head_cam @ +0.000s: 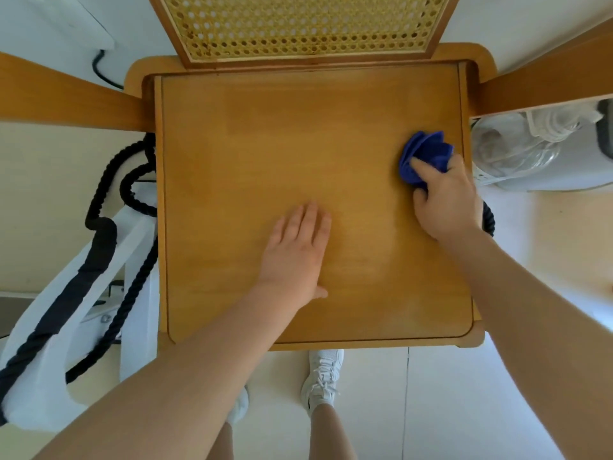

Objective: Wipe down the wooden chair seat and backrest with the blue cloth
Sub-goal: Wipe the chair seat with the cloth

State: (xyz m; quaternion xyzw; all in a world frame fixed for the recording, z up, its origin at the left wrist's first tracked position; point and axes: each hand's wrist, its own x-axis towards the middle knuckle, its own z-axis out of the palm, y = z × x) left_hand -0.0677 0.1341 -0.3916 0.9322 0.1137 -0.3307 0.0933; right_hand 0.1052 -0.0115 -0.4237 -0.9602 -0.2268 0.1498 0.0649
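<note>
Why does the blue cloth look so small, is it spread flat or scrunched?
Scrunched: the blue cloth shows bunched folds under the right hand.

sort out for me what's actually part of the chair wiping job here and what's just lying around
Part of the job:
- blue cloth, gripped by the right hand
- wooden seat
- cane backrest
- left hand, flat on the seat

Just lying about:
- white bag with black rope handles
- pale shoes under the right armrest
</note>
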